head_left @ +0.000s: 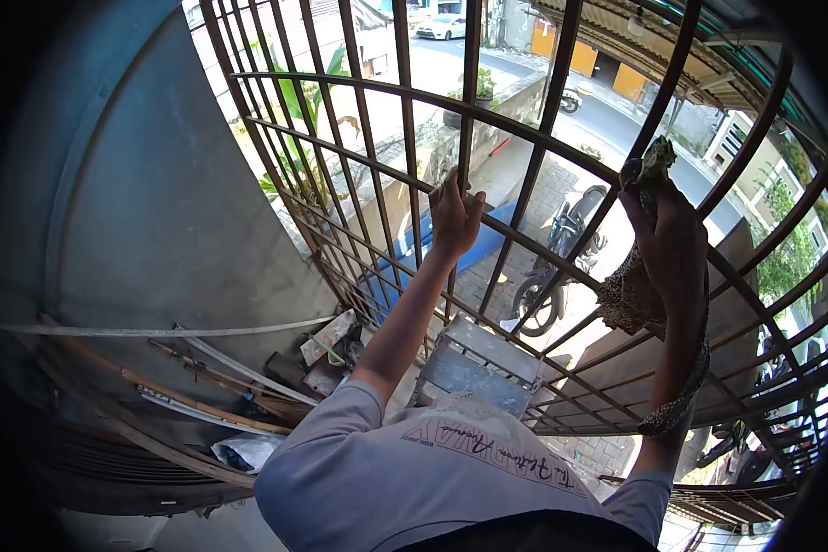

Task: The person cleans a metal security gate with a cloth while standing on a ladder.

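In the head view, my left hand (455, 219) is closed around a dark upright bar (470, 83) of the metal grille (545, 139), near where a crossbar meets it. Higher and to the right, my right hand (673, 235) grips a bunched, brown speckled rag (633, 293). One crumpled end of the rag sticks up above the fingers, against a slanting bar. Its looser part hangs below the palm, and a strip of similar speckled material circles my right forearm. The fingertips of my right hand are partly hidden by the rag.
A grey panel (156, 193) stands at the left, with long poles (202, 419) leaning below it. Beneath my arms is a grey metal surface (478, 363). Beyond the grille are a parked motorcycle (575, 221), a blue sheet-like object (492, 237) and a street.
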Action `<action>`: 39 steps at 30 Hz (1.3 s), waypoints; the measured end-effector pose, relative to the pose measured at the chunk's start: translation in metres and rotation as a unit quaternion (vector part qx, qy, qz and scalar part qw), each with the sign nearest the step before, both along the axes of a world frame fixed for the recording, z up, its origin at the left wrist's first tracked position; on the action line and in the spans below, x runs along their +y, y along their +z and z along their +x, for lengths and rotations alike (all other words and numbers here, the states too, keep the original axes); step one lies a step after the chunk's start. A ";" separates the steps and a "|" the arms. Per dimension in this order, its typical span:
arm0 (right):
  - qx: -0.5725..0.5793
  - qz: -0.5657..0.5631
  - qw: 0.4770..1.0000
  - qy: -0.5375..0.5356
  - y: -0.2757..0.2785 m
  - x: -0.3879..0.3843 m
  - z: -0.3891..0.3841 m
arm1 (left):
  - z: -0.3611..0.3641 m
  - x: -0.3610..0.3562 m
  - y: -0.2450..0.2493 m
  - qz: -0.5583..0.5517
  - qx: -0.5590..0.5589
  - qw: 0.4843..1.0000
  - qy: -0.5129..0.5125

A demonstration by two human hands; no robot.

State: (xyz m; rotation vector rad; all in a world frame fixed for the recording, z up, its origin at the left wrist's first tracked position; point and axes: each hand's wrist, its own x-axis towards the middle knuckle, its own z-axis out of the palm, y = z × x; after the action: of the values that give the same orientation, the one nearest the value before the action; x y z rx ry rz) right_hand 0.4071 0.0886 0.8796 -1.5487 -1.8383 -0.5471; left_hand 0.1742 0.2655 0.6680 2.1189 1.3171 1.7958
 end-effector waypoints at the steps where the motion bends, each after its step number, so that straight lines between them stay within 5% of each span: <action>1: 0.001 0.002 1.000 -0.001 0.003 -0.001 -0.003 | -0.001 0.001 0.000 0.005 0.001 1.000 -0.007; 6: -0.049 -0.157 0.980 -0.111 0.018 0.004 -0.011 | -0.007 -0.001 0.003 0.030 0.012 0.999 -0.035; 11: -0.033 -0.016 0.991 -0.126 -0.008 0.020 -0.006 | -0.015 -0.007 0.015 0.030 0.005 0.997 -0.065; 16: -0.028 -0.043 0.992 -0.118 -0.002 0.009 -0.017 | -0.023 -0.017 0.027 -0.098 0.004 0.988 -0.117; 30: 0.009 0.003 0.989 -0.145 -0.027 0.007 -0.006 | -0.030 -0.007 0.018 -0.054 0.020 0.987 -0.151; 32: -0.142 0.118 0.969 -0.165 -0.025 -0.005 -0.020 | -0.031 -0.007 0.018 -0.043 0.025 0.988 -0.146; 37: -0.254 0.017 0.897 -0.362 -0.041 -0.032 -0.009 | -0.031 -0.007 0.019 -0.040 0.023 0.986 -0.160; 39: -0.161 -0.009 0.934 -0.318 -0.050 -0.039 0.006 | -0.032 -0.008 0.019 -0.039 0.021 0.986 -0.160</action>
State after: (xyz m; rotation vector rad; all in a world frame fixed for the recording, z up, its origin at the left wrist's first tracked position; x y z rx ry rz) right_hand 0.4129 0.0494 0.8300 -2.1744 -1.5269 -1.1365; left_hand 0.1422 0.2571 0.6874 2.1859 0.9685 1.5536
